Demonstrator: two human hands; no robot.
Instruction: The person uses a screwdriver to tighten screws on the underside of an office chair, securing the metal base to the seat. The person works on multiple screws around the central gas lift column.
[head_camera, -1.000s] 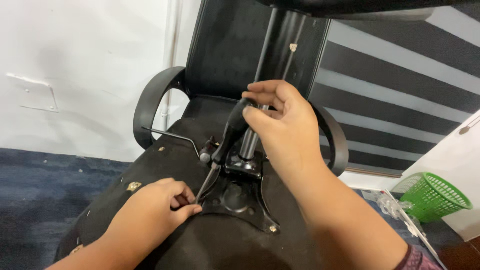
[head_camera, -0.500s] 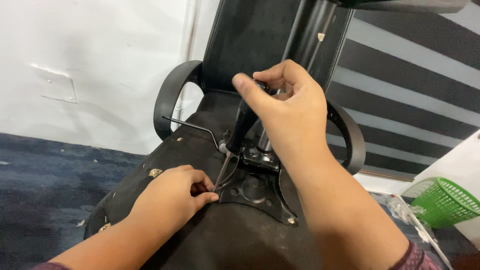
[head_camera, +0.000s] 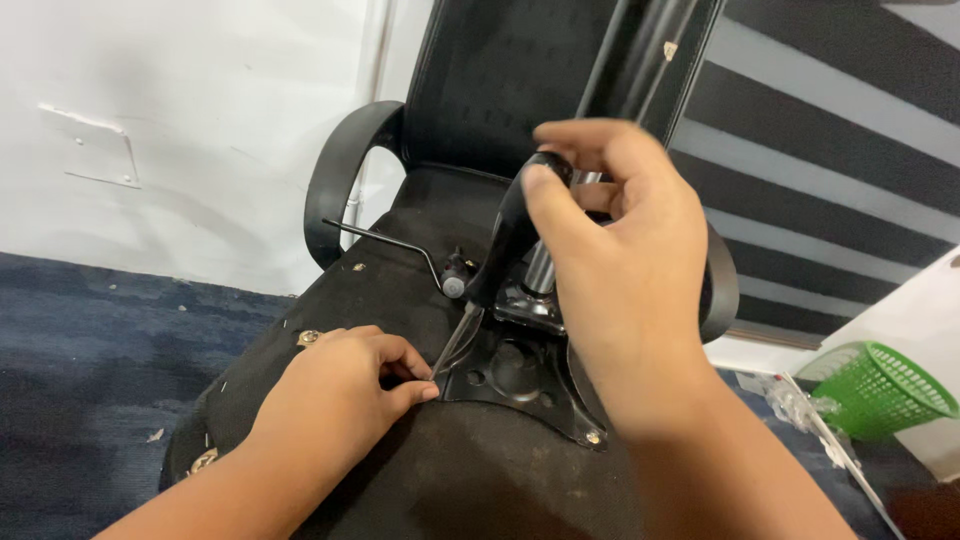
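Hands: right hand (head_camera: 625, 265) grips screwdriver (head_camera: 500, 250) (tilted); left hand (head_camera: 340, 395) steadies tip.

- We see the underside of the chair seat (head_camera: 400, 470) covered in matt black cloth, dusty and scuffed grey in patches.
- Our right hand (head_camera: 620, 290) grips a screwdriver (head_camera: 500, 260) whose black handle looks like smooth, slightly glossy plastic; its shaft is bright bare metal.
- The mounting plate (head_camera: 520, 375) is dark painted metal with a dull sheen.
- The gas column (head_camera: 540, 268) shows polished silvery metal.
- The thin lever (head_camera: 385, 238) is dark, matt metal rod.
- The armrest (head_camera: 335, 180) looks like smooth black plastic with soft gloss.
- The carpet (head_camera: 90, 350) is rough dark-blue pile.
- The basket (head_camera: 880, 385) is glossy green plastic mesh.
- The wall (head_camera: 170, 110) is matt white paint.
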